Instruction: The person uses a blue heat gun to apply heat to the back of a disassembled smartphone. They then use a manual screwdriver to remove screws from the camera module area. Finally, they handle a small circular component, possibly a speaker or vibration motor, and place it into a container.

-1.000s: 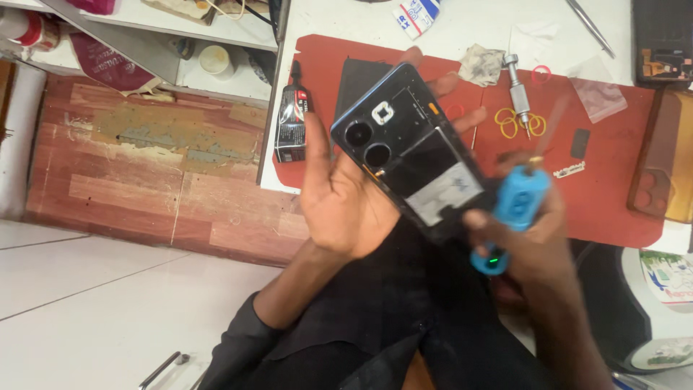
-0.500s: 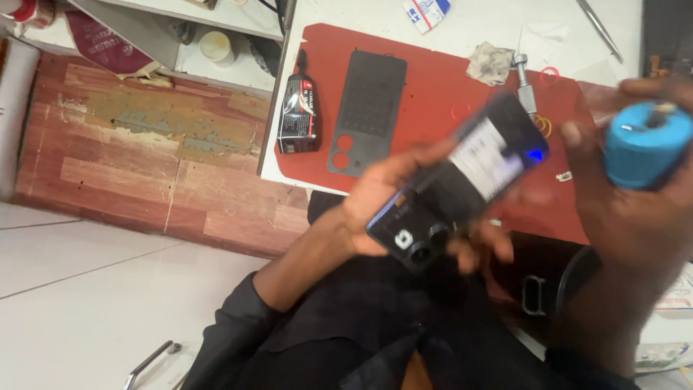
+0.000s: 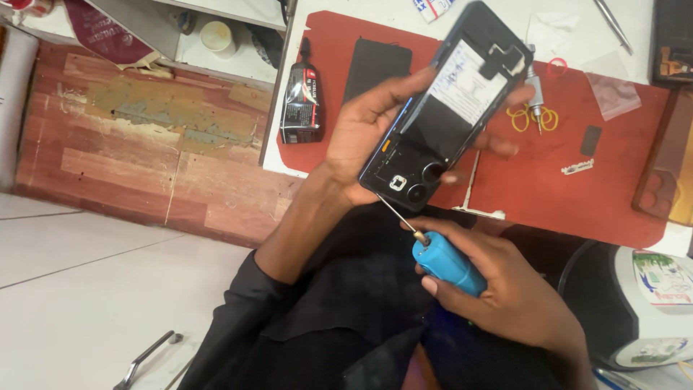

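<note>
Hands at a repair bench: my left hand grips an opened dark phone from behind, fingers curled round its edges, the uncovered back facing me with the camera end pointing down toward my body. My right hand is closed round a blue electric screwdriver, whose thin bit slants up to touch the phone's lower corner beside the camera rings. Half a second ago the phone lay tilted lower across my lap and the screwdriver was raised high at the right, its blue end toward the camera; now the phone is lifted over the red work mat and the driver has dropped below it. A second ago the camera end pointed up instead. Outward on the mat lie a dark back cover, a black glue tube, yellow rubber bands around a silver tool, a red ring and a small black chip. At the right edge a brown tray shows round hollows; I cannot tell what it holds. On the shelf at the upper left stands a small white pot, its contents unclear. At the lower right sits a round white tub, printed lid on.
</note>
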